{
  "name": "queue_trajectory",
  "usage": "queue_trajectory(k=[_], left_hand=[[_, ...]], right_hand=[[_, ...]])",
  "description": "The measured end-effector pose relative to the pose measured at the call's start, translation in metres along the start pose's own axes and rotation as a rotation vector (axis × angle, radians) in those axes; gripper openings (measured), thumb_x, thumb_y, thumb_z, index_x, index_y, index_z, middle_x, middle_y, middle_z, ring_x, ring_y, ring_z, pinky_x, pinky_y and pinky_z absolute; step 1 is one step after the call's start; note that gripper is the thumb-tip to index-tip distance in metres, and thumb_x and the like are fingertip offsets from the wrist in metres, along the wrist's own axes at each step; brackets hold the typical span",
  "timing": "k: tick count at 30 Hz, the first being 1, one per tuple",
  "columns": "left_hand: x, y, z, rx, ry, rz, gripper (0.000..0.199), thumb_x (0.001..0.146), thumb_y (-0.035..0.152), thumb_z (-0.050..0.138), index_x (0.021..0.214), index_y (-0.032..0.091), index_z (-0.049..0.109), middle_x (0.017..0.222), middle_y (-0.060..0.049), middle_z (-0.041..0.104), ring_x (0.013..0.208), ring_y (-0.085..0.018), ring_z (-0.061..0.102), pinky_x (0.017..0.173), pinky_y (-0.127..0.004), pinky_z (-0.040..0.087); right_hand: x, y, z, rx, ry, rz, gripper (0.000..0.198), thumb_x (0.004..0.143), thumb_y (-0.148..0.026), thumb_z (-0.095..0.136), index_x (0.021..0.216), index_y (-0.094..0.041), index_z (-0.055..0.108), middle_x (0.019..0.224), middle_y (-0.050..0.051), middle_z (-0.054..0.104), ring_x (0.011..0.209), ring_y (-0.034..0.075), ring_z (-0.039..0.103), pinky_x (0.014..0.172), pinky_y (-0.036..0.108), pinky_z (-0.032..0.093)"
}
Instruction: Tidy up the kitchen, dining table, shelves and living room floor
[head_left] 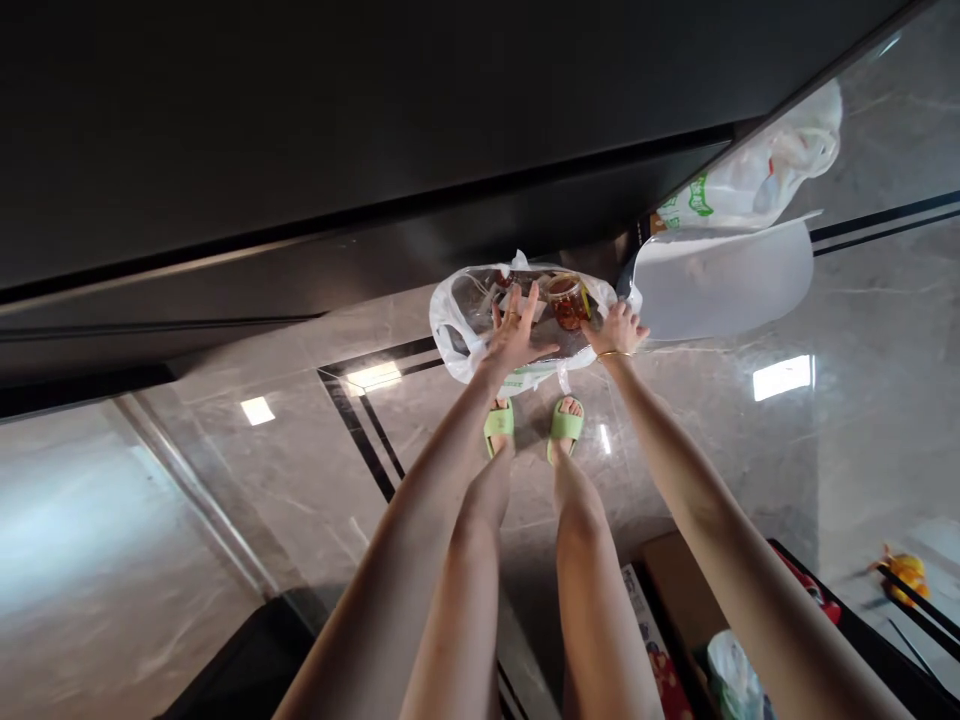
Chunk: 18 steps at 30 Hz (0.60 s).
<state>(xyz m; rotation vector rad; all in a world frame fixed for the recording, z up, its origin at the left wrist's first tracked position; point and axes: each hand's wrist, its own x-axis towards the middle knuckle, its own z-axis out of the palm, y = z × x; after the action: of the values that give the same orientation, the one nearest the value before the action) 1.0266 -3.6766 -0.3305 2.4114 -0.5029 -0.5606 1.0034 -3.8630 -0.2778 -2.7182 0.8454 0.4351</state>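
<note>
Reaching into the plastic bag (pixel 541 375) on the floor (pixel 435 435), at its edge along the dark panel (pixel 375 130), seems the present step: left hand (pixel 514 340) fingers spread wide, right hand (pixel 618 330) at the bag's rim, grip unclear, so taking the jar (pixel 568 303) would call for closing around it.

White plastic bag (pixel 544 371) gapes open on the floor (pixel 697 430); 1 clear, reddish-filled jar (pixel 568 304) sits inside, towards the right.

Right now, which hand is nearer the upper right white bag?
Right. The right hand is left of that white bag, at the open bag's rim; the left hand, farther left.
</note>
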Motion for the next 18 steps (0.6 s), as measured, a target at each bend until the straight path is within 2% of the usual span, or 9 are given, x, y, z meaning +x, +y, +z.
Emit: queue_trajectory(k=[3, 5, 8, 13, 15, 18], left_hand=[[0.004, 0.003, -0.004, 0.059, -0.031, 0.063, 0.117, 0.07, 0.049, 0.08, 0.159, 0.022, 0.009, 0.165, -0.021, -0.004, 0.151, -0.041, 0.005, 0.118, -0.063, 0.006], [0.011, 0.009, -0.002, 0.098, -0.061, 0.06, 0.111, 0.07, 0.045, 0.081, 0.158, 0.027, 0.016, 0.166, -0.017, -0.002, 0.151, -0.042, 0.006, 0.117, -0.065, 0.005], [0.023, 0.02, 0.008, 0.109, -0.053, -0.019, 0.111, 0.068, 0.048, 0.083, 0.157, 0.027, 0.021, 0.165, -0.016, 0.005, 0.15, -0.044, 0.006, 0.116, -0.069, 0.004], [0.03, 0.032, 0.025, 0.084, -0.011, -0.12, 0.105, 0.065, 0.052, 0.084, 0.152, 0.022, 0.034, 0.163, -0.021, 0.011, 0.151, -0.044, 0.0, 0.115, -0.071, -0.004], [0.028, 0.034, 0.027, 0.075, -0.011, -0.106, 0.099, 0.066, 0.048, 0.084, 0.149, 0.022, 0.037, 0.163, -0.02, 0.009, 0.151, -0.043, -0.001, 0.115, -0.07, -0.008], [0.026, 0.035, 0.027, 0.06, -0.001, -0.028, 0.095, 0.069, 0.039, 0.084, 0.15, 0.023, 0.037, 0.164, -0.019, 0.008, 0.152, -0.041, 0.0, 0.116, -0.068, -0.012]], right_hand=[[0.014, 0.003, -0.007, 0.0, -0.187, 0.075, 0.031, 0.086, -0.031, 0.054, 0.108, -0.013, 0.065, 0.108, 0.018, 0.065, 0.106, 0.035, 0.061, 0.096, 0.055, 0.043], [0.023, 0.005, -0.014, 0.048, -0.218, 0.062, 0.024, 0.087, -0.026, 0.051, 0.099, -0.014, 0.068, 0.101, 0.016, 0.068, 0.1, 0.03, 0.064, 0.09, 0.044, 0.049], [0.031, 0.007, -0.024, 0.13, -0.212, 0.04, 0.024, 0.087, -0.03, 0.053, 0.101, -0.017, 0.068, 0.095, 0.012, 0.07, 0.097, 0.026, 0.066, 0.085, 0.036, 0.053], [0.038, 0.015, -0.021, 0.005, -0.272, 0.105, 0.05, 0.078, -0.042, 0.068, 0.117, -0.012, 0.064, 0.116, 0.019, 0.066, 0.11, 0.036, 0.063, 0.094, 0.051, 0.05], [0.043, 0.02, -0.013, -0.027, -0.324, 0.112, 0.048, 0.073, -0.033, 0.072, 0.115, -0.01, 0.066, 0.114, 0.02, 0.066, 0.109, 0.038, 0.064, 0.094, 0.055, 0.05], [0.049, 0.03, 0.001, 0.024, -0.328, 0.035, 0.034, 0.071, -0.02, 0.07, 0.103, -0.01, 0.071, 0.1, 0.017, 0.07, 0.098, 0.033, 0.069, 0.086, 0.049, 0.055]])
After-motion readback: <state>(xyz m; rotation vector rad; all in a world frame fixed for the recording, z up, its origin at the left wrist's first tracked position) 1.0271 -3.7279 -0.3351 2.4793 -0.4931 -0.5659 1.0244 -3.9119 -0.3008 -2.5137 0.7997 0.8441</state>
